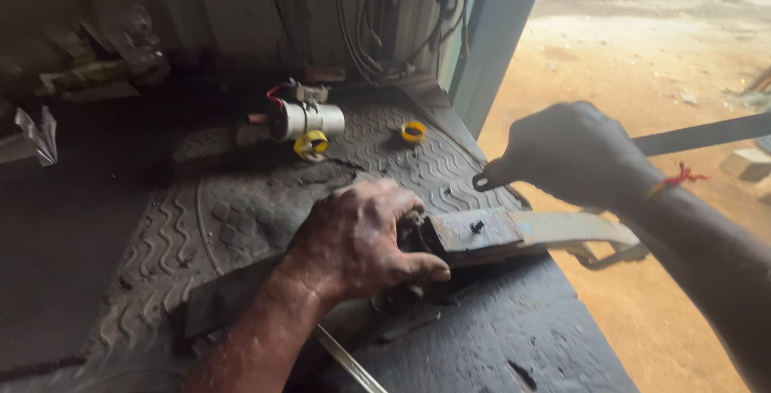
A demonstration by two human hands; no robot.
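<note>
The left hand (353, 240) lay flat over the near end of a rusty bar (482, 232), fingers curled down around it and thumb along its front edge, evidently pinning it so it could not shift. The bar rested across a worn rubber mat (241, 208) on the bench, its pale far end (562, 228) projecting past the bench edge over open ground; that overhang left the free end reachable from the side.

The right hand (570, 152) hovered just above the bar, clenched around a hacksaw (699, 134). The dark blade ran out to the right, and a small metal lug showed at the fist's left side. Whether the blade touched the bar could not be told.

Well behind the hands, clear of the work, sat a white cylinder (309, 118) with red wiring, a yellow ring (310, 146) just in front of it and a yellow cap (414, 131) to its right.
</note>
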